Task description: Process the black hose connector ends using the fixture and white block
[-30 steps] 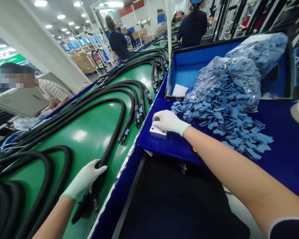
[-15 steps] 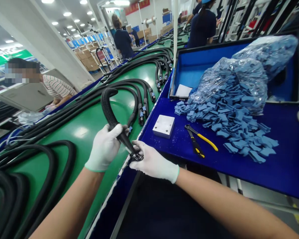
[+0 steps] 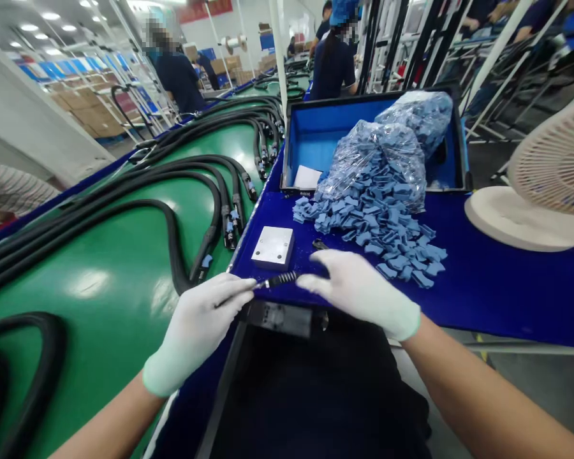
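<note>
My left hand, in a white glove, is at the table's front edge with its fingers pinched together. At its fingertips is the end of a slim black ribbed piece with a silvery part, whose exact kind I cannot make out. My right hand, also gloved, hovers over the blue table with thumb and fingers apart, the thumb tip close to the piece's other end. The pliers' head peeks out beyond the right fingers; its handles are hidden. A metal block lies just behind the ribbed piece.
Loose blue pieces spill from a plastic bag in front of a blue bin. Black hoses lie along the green surface at left. A fan stands at right. Several people are farther back.
The black corrugated hose has left both hands. My left hand has moved right, onto the ribbed piece; my right hand has moved right and opened over the pliers. The view has turned right.
</note>
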{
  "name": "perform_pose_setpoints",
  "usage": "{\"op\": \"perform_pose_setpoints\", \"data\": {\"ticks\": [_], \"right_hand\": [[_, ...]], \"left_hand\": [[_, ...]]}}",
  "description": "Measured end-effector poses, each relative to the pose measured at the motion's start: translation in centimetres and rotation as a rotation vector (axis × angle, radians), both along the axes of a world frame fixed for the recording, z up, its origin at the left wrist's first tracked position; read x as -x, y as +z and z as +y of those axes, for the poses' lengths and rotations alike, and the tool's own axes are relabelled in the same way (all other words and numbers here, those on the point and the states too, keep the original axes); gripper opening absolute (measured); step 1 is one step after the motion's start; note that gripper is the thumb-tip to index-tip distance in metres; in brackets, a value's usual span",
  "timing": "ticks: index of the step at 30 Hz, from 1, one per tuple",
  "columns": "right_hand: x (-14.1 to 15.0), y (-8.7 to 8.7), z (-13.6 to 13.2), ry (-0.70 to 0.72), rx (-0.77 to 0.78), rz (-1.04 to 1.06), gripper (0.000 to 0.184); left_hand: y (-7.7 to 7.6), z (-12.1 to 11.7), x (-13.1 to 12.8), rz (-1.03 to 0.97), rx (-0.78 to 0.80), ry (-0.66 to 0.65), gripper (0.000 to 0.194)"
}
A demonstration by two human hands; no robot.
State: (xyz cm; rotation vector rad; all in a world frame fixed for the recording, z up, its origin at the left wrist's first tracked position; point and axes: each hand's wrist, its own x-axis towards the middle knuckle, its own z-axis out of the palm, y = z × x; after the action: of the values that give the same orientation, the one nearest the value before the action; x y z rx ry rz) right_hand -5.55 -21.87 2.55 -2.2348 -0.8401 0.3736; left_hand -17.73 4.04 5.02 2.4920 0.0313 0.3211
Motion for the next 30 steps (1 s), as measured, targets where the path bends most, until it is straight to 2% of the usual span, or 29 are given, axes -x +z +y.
{"op": "perform_pose_setpoints", "data": {"ticks": [1, 2, 4, 5, 7, 10, 12, 16, 19, 22, 25, 30], "right_hand": [[-0.4, -0.8, -0.5, -0.135, 0.137, -0.178, 0.038], [-0.7, -1.7, -0.9, -0.211, 0.268, -0.311, 0.035], [-1.4, -3.5, -1.0, -0.233, 0.437, -0.438, 0.022], [-1.7, -4.2, -0.9, -0.236, 0.452, -0.452, 0.017], [-2.3, -4.8, -0.7, -0.282, 0.374, -0.405, 0.012], [-2.5, -3.9, -0.6, -0.288, 0.129, -0.231, 0.003], [-1.9, -2.7, -0.5, -0.179, -0.053, -0.155, 0.007], [0.4, 0.0, 0.4, 0.147, -0.327, -0.023, 0.036], [1.4, 1.0, 1.4, 0.258, -0.472, 0.086, 0.051], [1.5, 1.1, 2.1, 0.287, -0.553, 0.098, 0.062], [1.3, 0.9, 2.3, 0.277, -0.562, 0.109, 0.062], [0.9, 0.9, 2.4, 0.367, -0.635, 0.1, 0.046]], "left_hand": [[-0.1, -0.5, -0.2, 0.038, 0.056, 0.087, 0.022], [-0.1, -0.9, -0.4, 0.077, 0.107, 0.152, 0.023], [-0.1, -1.5, -1.1, 0.146, 0.208, 0.213, 0.027], [-0.1, -1.7, -1.5, 0.175, 0.263, 0.223, 0.03], [0.1, -2.0, -2.2, 0.22, 0.375, 0.239, 0.037], [0.6, -2.2, -2.9, 0.232, 0.493, 0.267, 0.041], [1.1, -2.2, -3.1, 0.218, 0.501, 0.284, 0.04], [1.8, -2.3, -3.4, 0.175, 0.467, 0.303, 0.039], [1.7, -2.5, -3.6, 0.132, 0.452, 0.272, 0.039], [1.3, -2.6, -3.9, 0.094, 0.416, 0.233, 0.036], [1.1, -2.5, -4.0, 0.076, 0.402, 0.23, 0.035], [1.2, -2.8, -3.9, 0.077, 0.404, 0.238, 0.035]]}}
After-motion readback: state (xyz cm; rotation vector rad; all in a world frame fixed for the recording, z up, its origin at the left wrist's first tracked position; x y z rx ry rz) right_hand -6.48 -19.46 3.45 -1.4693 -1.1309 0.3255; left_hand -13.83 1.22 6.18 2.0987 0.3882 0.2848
